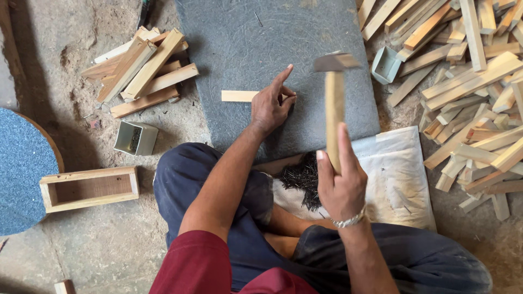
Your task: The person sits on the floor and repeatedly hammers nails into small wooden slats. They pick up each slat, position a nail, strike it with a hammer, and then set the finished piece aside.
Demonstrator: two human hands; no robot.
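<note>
A thin wooden strip [238, 96] lies flat on the dark grey slab [239, 49] that serves as worktop on the floor, and the left hand [271, 106] rests on its right end, fingertips pinched together as if steadying a nail there, though none can be made out. The right hand [340, 182] has its grip closed round the handle of a hammer [334, 90] raised just beside that spot. Dark nails [300, 177] lie heaped on a white sheet [400, 179] by the knees, within reach; loose wood offcuts [471, 81] are piled at the right.

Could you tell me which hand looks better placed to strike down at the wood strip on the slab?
Probably the right hand: it grips the raised hammer. The left hand rests on the strip, pinning it to the slab.
</note>
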